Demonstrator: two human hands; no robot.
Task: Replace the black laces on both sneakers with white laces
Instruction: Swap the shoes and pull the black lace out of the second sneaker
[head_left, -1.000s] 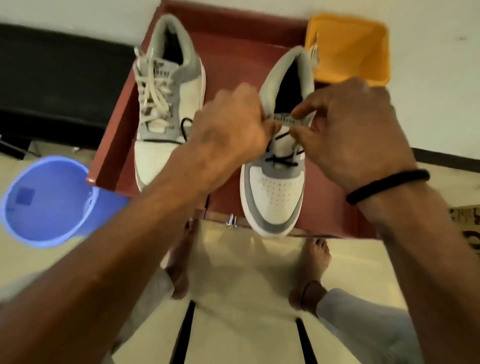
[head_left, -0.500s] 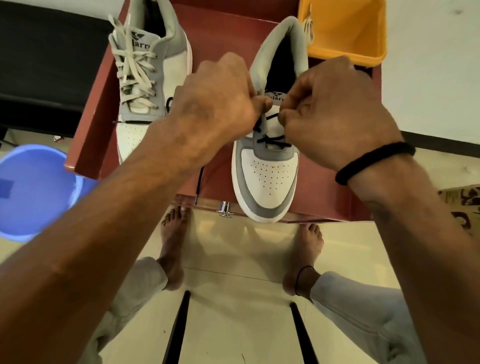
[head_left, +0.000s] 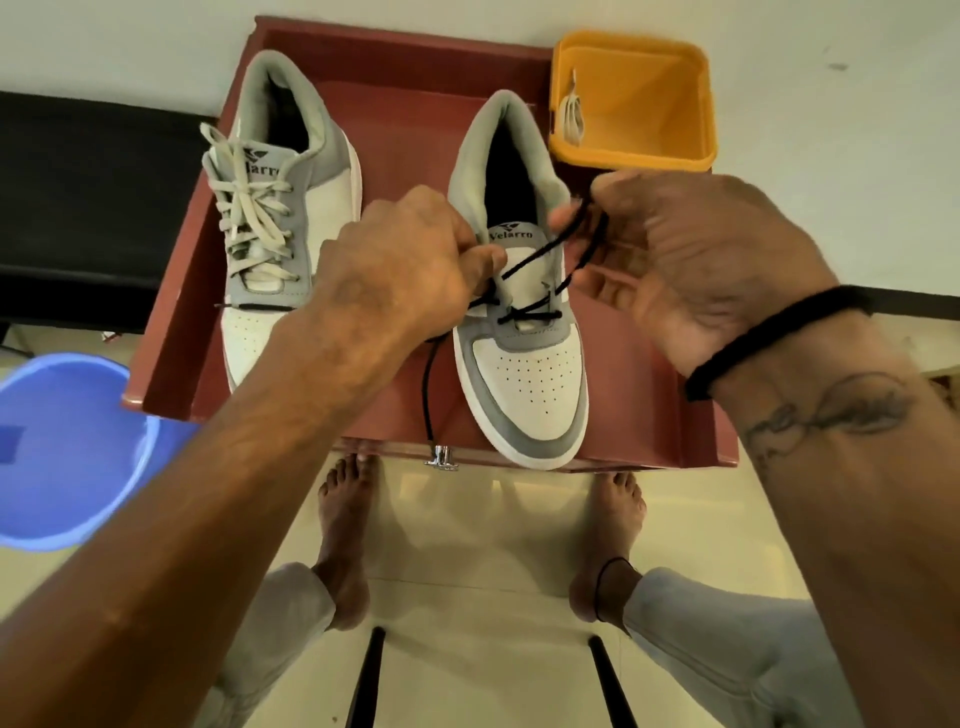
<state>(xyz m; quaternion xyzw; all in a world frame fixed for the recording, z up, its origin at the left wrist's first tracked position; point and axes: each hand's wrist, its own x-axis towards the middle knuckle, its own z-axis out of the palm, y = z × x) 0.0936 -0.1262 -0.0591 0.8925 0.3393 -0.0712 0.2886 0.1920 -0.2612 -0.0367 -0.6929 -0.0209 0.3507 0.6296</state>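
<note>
Right hand (head_left: 696, 260) has pulled black lace (head_left: 540, 254) out sideways — both grips pinch it — sneaker (head_left: 524, 332) toe nearest.

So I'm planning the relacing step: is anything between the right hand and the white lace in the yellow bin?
Nothing visible blocks that path. The white lace lies against the near-left wall of the open yellow bin, just beyond the right hand. But that hand pinches the black lace, which is threaded through the right sneaker.

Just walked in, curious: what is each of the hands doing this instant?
Left hand: pinching the thin black lace at the grey-and-white sneaker.
Right hand: pinching the same lace, pulled up.
</note>
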